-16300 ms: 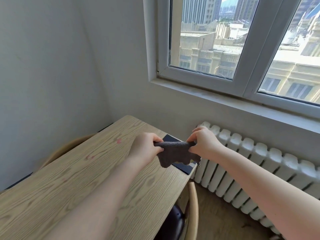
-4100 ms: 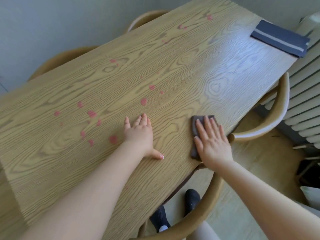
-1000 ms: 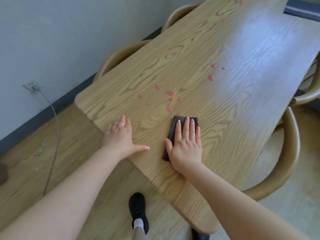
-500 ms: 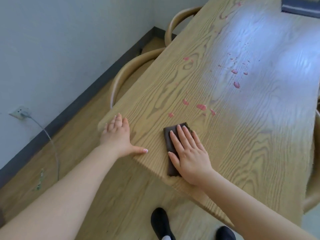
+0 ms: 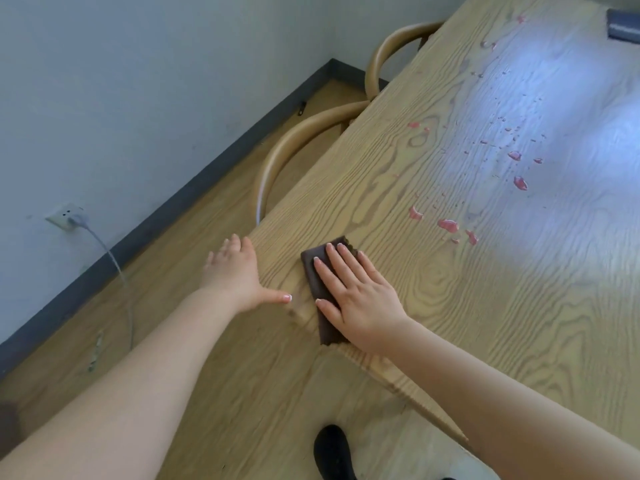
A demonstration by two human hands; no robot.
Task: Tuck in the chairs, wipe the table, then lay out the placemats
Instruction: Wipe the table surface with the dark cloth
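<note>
A folded dark brown cloth [image 5: 317,285] lies near the corner of the light wooden table [image 5: 502,306]. My right hand [image 5: 356,296] presses flat on it with straight fingers. My left hand [image 5: 235,271] rests flat at the table's left edge beside the cloth, thumb stretched toward it. Several pink spill spots [image 5: 448,225] dot the tabletop beyond the cloth. Two curved wooden chair backs [image 5: 294,143] sit tucked against the table's far side. A dark placemat [image 5: 623,27] shows at the top right corner.
A grey wall with a dark baseboard [image 5: 194,192] runs along the left. A wall socket [image 5: 64,216] holds a plug with a cable trailing to the wooden floor. My dark shoe [image 5: 332,452] stands on the floor below the table edge.
My right hand has slid the cloth toward the table's near corner, and my left hand has shifted to the table's edge. The view has turned, showing more of the wall and floor.
</note>
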